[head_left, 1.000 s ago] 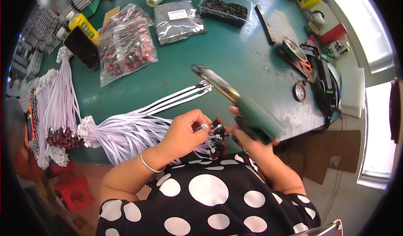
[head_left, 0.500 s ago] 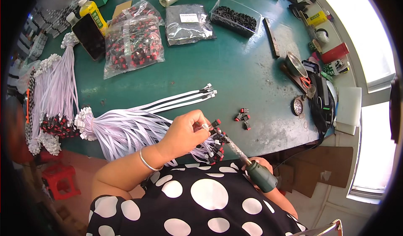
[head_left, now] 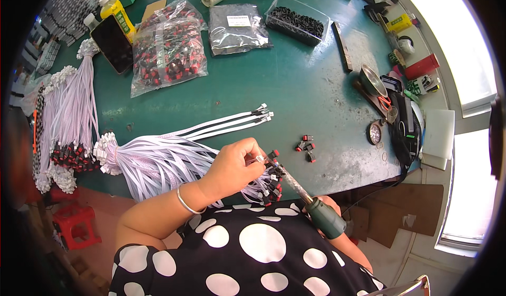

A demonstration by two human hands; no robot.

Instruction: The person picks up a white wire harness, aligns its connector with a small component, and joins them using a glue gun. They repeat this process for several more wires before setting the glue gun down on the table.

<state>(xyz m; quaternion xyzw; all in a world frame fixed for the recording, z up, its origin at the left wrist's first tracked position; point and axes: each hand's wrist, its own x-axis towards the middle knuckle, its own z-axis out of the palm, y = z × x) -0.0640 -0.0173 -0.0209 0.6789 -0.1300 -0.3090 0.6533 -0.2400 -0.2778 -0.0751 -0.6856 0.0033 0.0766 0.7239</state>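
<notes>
My left hand (head_left: 232, 165) pinches the end of a thin white ribbon cable with a small red and black switch (head_left: 272, 154) at its tip. A soldering iron (head_left: 311, 201) with a green handle points its metal tip at that switch; my right hand (head_left: 329, 204) grips the handle and is mostly hidden behind it. A fanned bundle of white ribbon cables (head_left: 158, 159) lies under my left wrist on the green table (head_left: 295, 90). Several finished cable ends with red switches (head_left: 271, 182) hang at the table's near edge.
Three loose red switches (head_left: 305, 147) lie to the right of my hands. Separate cables (head_left: 232, 122) stretch across the middle. Farther back sit a bag of red switches (head_left: 168, 53), a dark bag (head_left: 237, 27), a tray of black parts (head_left: 298, 19) and a phone (head_left: 113, 43). An iron stand (head_left: 371, 80) stands at right.
The soldering iron has swung down from in front of the camera to the cable end in my left hand. The view shifted slightly; my left hand stays on the cable.
</notes>
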